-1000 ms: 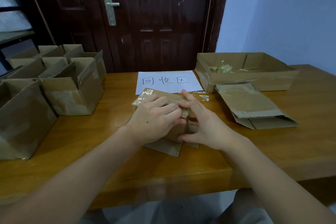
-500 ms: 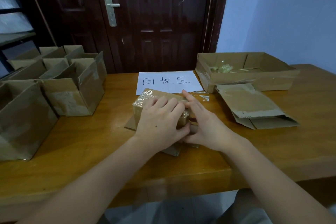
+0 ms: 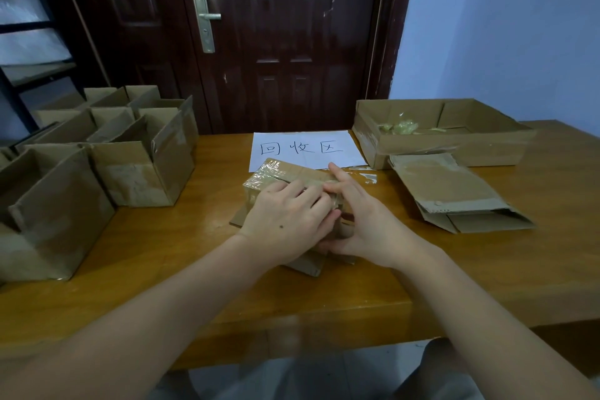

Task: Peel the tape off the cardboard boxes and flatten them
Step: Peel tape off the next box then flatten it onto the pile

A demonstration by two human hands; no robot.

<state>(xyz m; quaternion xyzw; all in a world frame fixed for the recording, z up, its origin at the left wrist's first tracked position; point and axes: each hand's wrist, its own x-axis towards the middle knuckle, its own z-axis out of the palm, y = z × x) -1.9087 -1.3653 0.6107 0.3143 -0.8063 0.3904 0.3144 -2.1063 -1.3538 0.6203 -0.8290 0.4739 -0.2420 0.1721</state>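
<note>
Cardboard box point(image 3: 293, 174), glossy-taped; left hand point(image 3: 287, 221) presses top, right hand point(image 3: 365, 224) pinches tape.

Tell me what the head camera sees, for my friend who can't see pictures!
Two hands, left hand and right hand, work at clear tape on a small cardboard box on a wooden table. Open boxes stand at left; a flattened box and a tray of tape scraps lie at right.
</note>
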